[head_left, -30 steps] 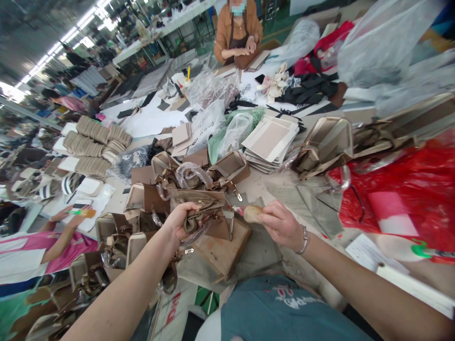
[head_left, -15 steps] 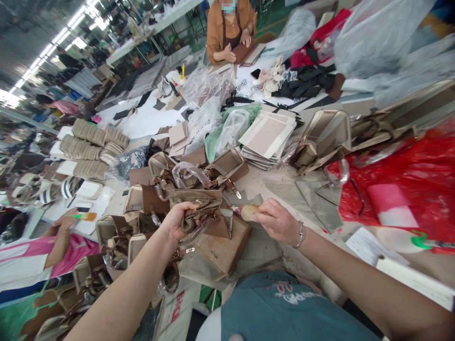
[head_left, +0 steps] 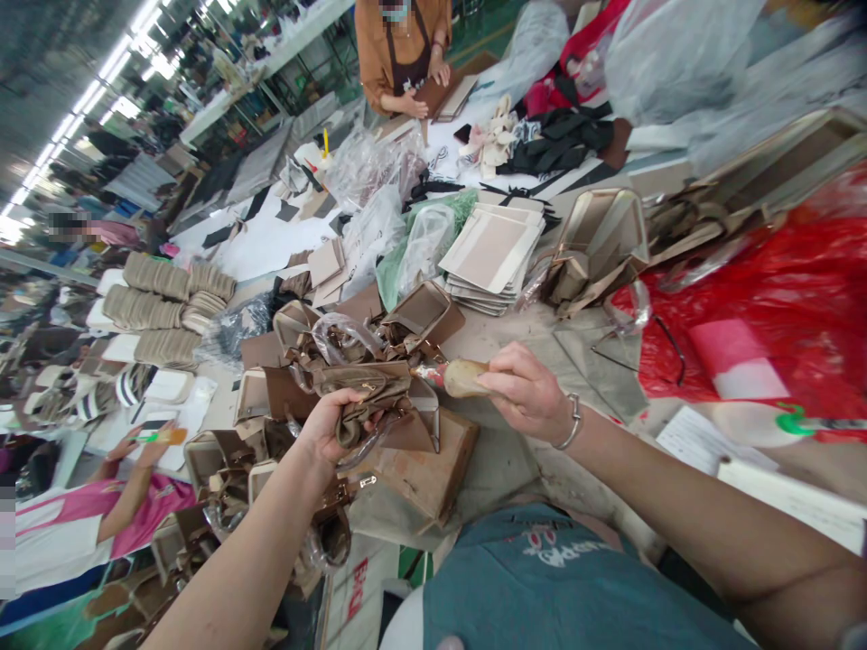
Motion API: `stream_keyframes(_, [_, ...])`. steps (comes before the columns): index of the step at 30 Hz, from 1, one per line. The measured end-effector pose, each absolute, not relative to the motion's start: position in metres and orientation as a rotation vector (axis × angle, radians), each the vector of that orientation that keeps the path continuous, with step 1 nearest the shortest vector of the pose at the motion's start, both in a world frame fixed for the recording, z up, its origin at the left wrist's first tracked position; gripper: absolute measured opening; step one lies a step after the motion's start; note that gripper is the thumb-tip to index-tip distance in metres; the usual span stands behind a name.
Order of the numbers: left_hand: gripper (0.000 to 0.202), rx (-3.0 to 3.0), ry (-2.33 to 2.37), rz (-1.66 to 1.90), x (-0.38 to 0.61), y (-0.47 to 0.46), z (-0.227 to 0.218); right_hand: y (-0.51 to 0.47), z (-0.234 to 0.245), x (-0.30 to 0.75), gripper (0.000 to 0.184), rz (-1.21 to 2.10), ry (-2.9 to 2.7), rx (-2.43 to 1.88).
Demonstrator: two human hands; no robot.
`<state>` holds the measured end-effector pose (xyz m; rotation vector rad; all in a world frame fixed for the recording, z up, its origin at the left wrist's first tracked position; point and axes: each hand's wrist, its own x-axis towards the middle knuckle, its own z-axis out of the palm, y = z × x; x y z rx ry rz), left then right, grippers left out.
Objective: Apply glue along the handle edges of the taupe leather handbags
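My left hand [head_left: 333, 424] grips a brown handbag [head_left: 369, 386] by its bunched, soft fabric body. The bag's stiff flap hangs over a worn brown block [head_left: 433, 460]. In my right hand [head_left: 528, 393] is a yellowish squeeze bottle [head_left: 466, 377] with a reddish neck, held nearly level. Its thin tip points left and meets the bag's upper edge; whether it touches I cannot tell. Just behind lie several more brown bags [head_left: 424, 316] with clear plastic around their handles.
Stacked beige panels [head_left: 491, 248] lie beyond the bags. At right are a red plastic sheet [head_left: 765, 316] and a white bottle with a green cap [head_left: 751, 422]. A co-worker in orange [head_left: 399, 54] stands across the table; another in pink and white [head_left: 135, 515] works at left.
My right hand and the squeeze bottle have moved up and left, bringing the tip to the bag's edge. The left hand keeps its hold on the bag. The view has shifted slightly.
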<state>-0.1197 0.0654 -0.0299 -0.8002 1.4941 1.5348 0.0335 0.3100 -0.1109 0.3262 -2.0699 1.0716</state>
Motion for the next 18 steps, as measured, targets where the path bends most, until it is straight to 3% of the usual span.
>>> stream_keyframes(18, [0.020, -0.715, 1.553, 1.508, -0.119, 0.066, -0.032, 0.298, -0.123, 0.044, 0.024, 1.270, -2.066, 0.089])
